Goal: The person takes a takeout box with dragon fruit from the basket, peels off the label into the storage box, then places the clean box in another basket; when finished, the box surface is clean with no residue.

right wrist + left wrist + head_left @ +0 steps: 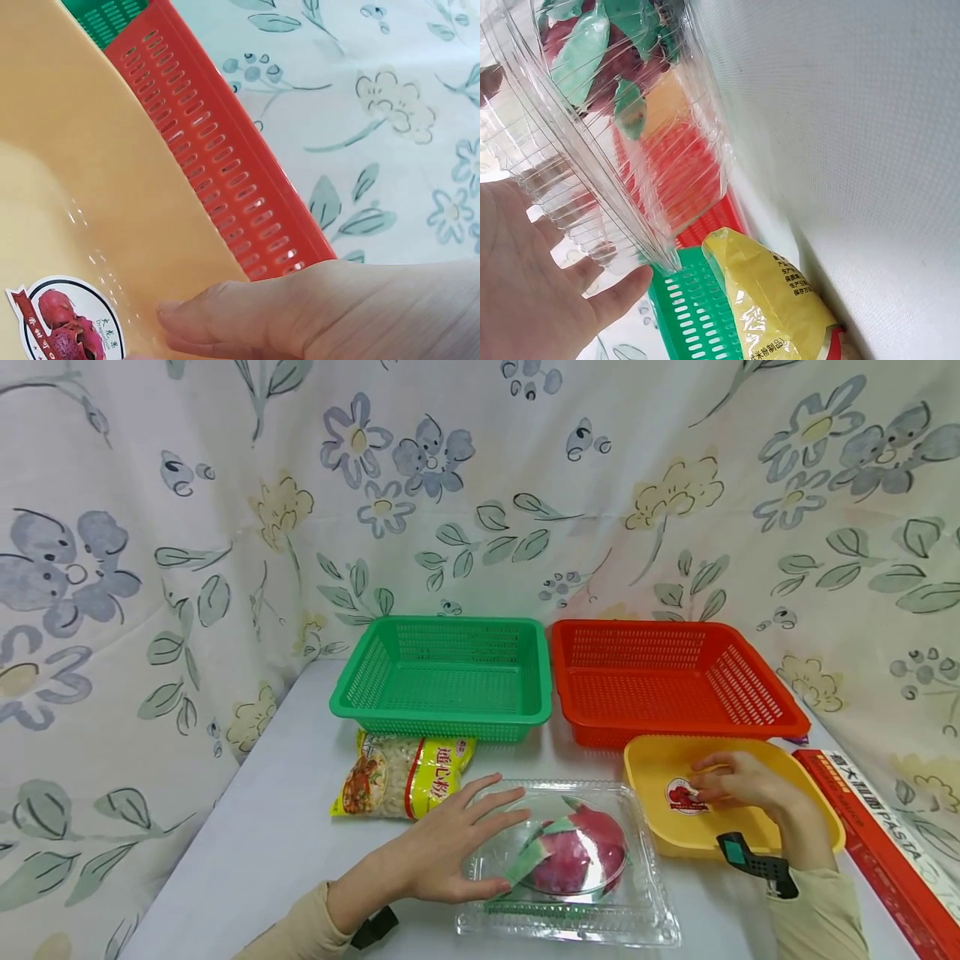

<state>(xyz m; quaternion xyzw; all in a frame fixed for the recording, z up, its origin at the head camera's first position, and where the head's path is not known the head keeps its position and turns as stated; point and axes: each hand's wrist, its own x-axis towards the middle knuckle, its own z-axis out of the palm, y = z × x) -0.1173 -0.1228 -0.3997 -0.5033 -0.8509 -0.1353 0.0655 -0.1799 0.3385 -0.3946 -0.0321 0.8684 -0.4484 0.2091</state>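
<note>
Head view shows the clear clamshell box [570,860] at the near middle of the table [255,827], with a cut dragon fruit [573,852] sealed inside. The left hand [450,847] lies on the box's left side, fingers straight and spread over the lid, not curled round it. Just right of the box sits a yellow tray [660,768] bearing a round sticker [684,796]; the right hand [738,785] rests inside it, fingertips at the sticker, though whether they pinch anything cannot be told.

By my reading, the step is steadying or getting hold of the box and tray. Lifting the box would call for a firmer hold under its rim, since the lid looks thin and slick.

Left of and behind the box lies a bag of pasta [405,772], touching a green basket [442,681]. An orange basket [675,681] stands behind the tray, and a long red pasta carton [877,843] lies beyond the tray. The tray crowds the box's right edge.
</note>
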